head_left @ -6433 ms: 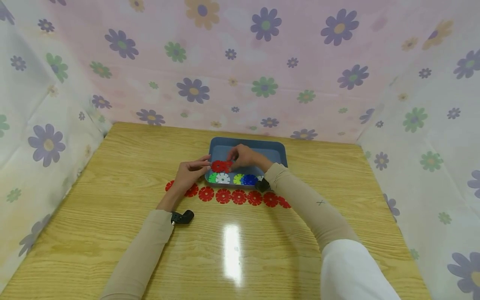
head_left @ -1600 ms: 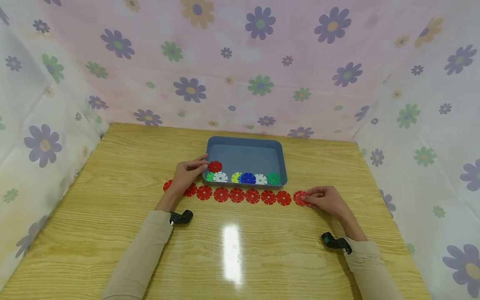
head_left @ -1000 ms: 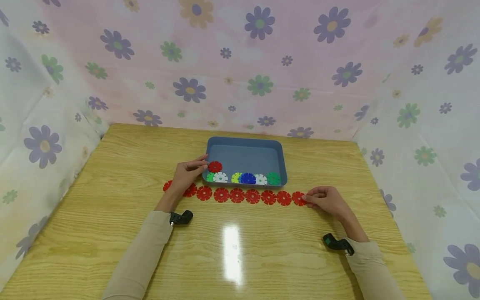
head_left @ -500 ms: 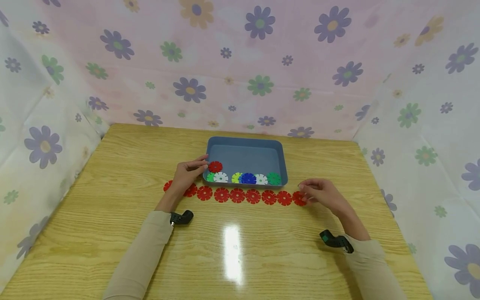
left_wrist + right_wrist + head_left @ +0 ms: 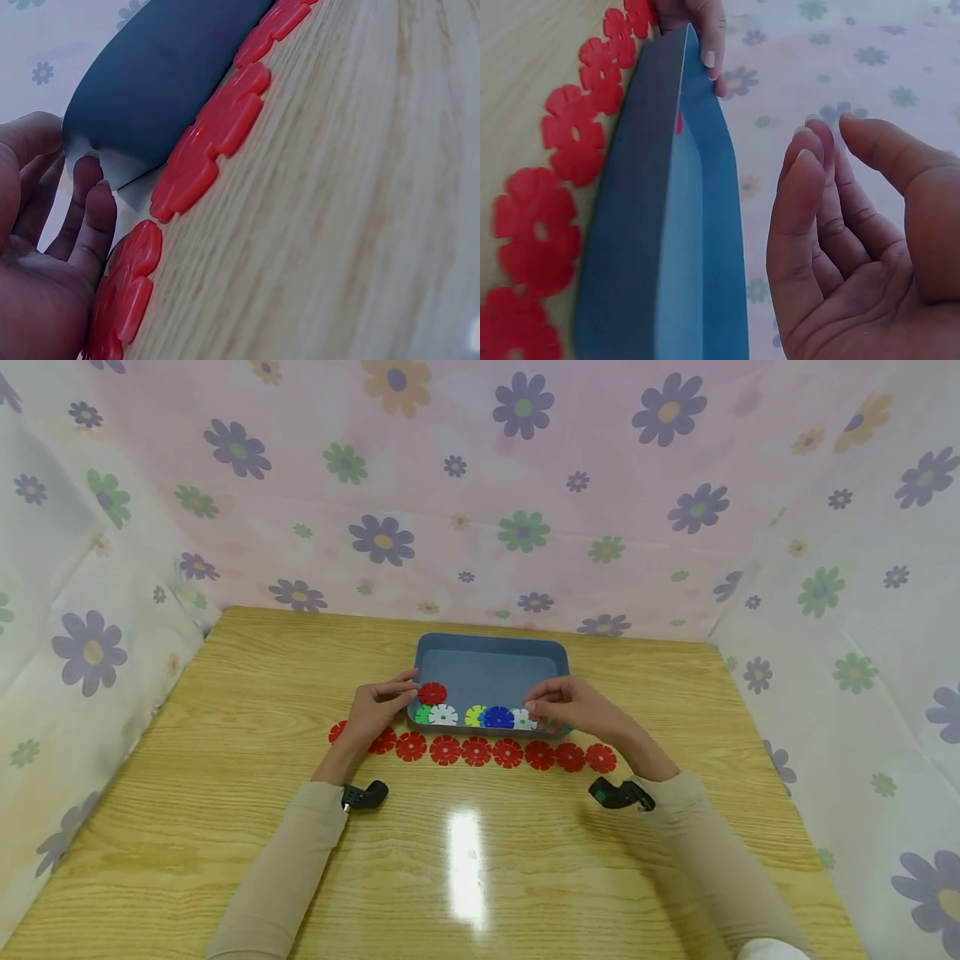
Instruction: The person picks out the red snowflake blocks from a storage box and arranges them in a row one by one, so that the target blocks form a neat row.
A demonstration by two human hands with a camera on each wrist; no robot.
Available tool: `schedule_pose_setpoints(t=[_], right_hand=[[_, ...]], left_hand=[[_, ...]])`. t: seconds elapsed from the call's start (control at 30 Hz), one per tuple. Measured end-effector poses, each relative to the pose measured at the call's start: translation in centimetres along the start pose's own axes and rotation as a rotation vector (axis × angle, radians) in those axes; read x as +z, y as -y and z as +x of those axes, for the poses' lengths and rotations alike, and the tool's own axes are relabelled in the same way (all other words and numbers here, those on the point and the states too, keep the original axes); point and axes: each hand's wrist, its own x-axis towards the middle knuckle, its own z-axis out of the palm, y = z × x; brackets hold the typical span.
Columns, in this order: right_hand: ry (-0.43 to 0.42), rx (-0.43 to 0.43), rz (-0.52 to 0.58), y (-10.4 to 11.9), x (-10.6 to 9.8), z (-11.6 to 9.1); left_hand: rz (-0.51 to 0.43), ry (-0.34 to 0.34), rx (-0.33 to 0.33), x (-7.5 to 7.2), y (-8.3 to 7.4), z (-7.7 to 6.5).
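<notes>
A blue-grey tray [image 5: 491, 667] stands toward the back of the table. My left hand [image 5: 375, 708] touches its left end, the fingers fairly straight against the outer wall in the left wrist view. Over the tray's front right corner hovers my right hand [image 5: 577, 703]; the right wrist view shows its fingers bent loosely, thumb apart, nothing between them. Inside the tray lie a red notched plastic disc [image 5: 432, 694], a white disc [image 5: 443, 715], a yellow disc [image 5: 474, 717], a blue disc [image 5: 498, 718] and others. The right hand partly covers a green one.
Several red notched discs [image 5: 476, 752] form a row along the tray's front, partly behind the left wrist. The last red disc [image 5: 601, 757] lies at the row's right end. Flower-patterned cloth [image 5: 480, 485] surrounds the wooden table [image 5: 360, 877] at the back and sides.
My right hand took a red disc from the tray, laid it at the row's right end and let go. It then moved left and back over the tray. My left hand stayed put.
</notes>
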Motion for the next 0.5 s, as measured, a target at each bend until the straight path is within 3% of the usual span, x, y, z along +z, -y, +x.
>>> schedule_pose_setpoints(t=[0.37,0.5], right_hand=[[0.170,0.004,-0.164,1.9,-2.4,7.4],[0.177,0.010,-0.252,1.6,-3.0,9.5]], left_hand=[[0.004,0.028,-0.008,-0.1,-0.3,-0.1],[0.005,0.028,-0.014,-0.2,-0.4,-0.2]])
